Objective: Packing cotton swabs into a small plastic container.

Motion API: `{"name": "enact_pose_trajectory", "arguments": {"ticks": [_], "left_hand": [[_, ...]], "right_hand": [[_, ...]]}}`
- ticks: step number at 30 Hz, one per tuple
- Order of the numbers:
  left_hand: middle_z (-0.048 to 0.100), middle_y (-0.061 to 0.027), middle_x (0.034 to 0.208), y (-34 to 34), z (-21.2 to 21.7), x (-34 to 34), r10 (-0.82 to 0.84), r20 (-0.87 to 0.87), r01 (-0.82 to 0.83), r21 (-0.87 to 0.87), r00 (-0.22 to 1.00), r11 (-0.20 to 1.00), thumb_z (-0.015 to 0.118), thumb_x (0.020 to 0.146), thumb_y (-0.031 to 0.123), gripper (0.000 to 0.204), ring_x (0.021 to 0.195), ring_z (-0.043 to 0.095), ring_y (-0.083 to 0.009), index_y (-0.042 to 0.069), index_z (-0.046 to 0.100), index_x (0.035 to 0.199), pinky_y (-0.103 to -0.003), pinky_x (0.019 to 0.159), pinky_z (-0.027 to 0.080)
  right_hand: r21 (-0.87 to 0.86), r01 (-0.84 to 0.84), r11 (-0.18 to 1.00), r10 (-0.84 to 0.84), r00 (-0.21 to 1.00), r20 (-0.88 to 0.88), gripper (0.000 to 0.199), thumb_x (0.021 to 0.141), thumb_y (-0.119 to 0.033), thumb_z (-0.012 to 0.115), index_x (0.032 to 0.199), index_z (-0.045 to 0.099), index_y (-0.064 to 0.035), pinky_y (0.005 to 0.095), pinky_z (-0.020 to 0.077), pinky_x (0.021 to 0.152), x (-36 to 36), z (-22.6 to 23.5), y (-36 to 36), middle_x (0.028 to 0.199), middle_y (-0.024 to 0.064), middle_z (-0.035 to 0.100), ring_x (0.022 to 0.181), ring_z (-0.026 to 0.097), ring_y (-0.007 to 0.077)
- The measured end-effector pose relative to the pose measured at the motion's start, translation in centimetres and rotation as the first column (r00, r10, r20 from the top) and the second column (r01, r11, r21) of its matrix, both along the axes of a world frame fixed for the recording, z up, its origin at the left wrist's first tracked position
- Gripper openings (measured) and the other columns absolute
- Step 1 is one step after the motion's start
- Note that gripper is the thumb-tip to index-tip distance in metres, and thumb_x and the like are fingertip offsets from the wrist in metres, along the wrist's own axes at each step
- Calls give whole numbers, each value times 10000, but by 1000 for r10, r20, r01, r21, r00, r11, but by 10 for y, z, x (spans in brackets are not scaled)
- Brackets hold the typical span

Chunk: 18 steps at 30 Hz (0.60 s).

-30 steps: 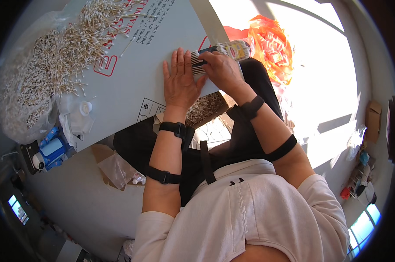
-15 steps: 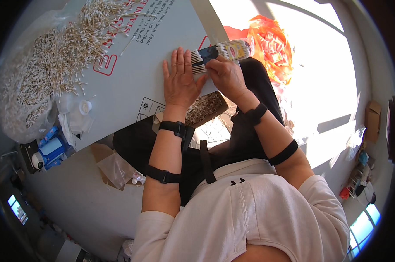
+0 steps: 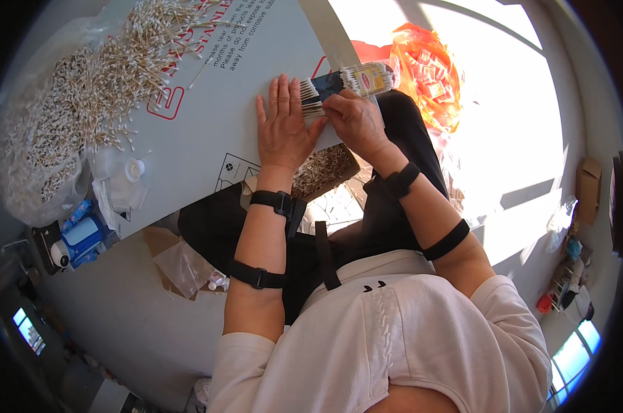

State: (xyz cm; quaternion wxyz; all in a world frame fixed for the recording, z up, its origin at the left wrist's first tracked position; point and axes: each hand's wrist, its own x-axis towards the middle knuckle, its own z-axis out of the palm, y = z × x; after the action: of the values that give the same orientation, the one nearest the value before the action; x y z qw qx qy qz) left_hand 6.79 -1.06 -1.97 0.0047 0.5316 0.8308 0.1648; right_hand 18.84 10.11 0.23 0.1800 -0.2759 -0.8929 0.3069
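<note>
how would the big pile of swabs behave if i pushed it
The pile would probably scatter rather than move as one, since the swabs lie loose and crisscrossed. It looks light for its size, being thin sticks. The bag, thin and wrinkled, would likely just crumple.

The pale grey tabletop sheet point(image 3: 208, 138) bore large red capitals point(image 3: 212, 33), partly buried under loose cotton swabs point(image 3: 119, 76), several lines of smaller black English print point(image 3: 246, 36), a red rounded-square emblem point(image 3: 165, 103) and a black-framed pictogram point(image 3: 231, 167). On the swab packet point(image 3: 353, 78), a yellow label point(image 3: 375, 79) with a red patch carried print too small to read.
</note>
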Motion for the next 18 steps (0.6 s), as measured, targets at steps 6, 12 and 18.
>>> {"name": "enact_pose_trajectory", "arguments": {"ticks": [6,12,18], "left_hand": [[284,-160,1543,-1,0,0,-7,-10,7,1,1000,1000,627,849,493,837,1450,230,-300,38,297,1470,-538,1169,162],[280,-159,1544,0,1,0,-4,-7,4,-10,1000,1000,626,852,488,833,1451,230,-296,41,294,1471,-534,1172,158],[288,-150,1542,0,1,0,4,-14,-4,-14,1000,1000,606,862,499,814,1452,229,-291,51,302,1470,-531,1173,155]], "right_hand": [[-23,33,999,-34,999,-40,108,814,-105,613,910,663,-111,447,510,659,-2,3,-3,788,116,607,745,639,348],[-10,8,1000,-8,1000,7,103,818,-106,610,903,669,-110,444,511,660,-3,3,-1,798,121,616,755,643,352],[-26,34,999,-33,999,26,183,819,-97,590,989,656,-118,453,517,680,-8,5,-1,833,122,637,784,649,354]]}}
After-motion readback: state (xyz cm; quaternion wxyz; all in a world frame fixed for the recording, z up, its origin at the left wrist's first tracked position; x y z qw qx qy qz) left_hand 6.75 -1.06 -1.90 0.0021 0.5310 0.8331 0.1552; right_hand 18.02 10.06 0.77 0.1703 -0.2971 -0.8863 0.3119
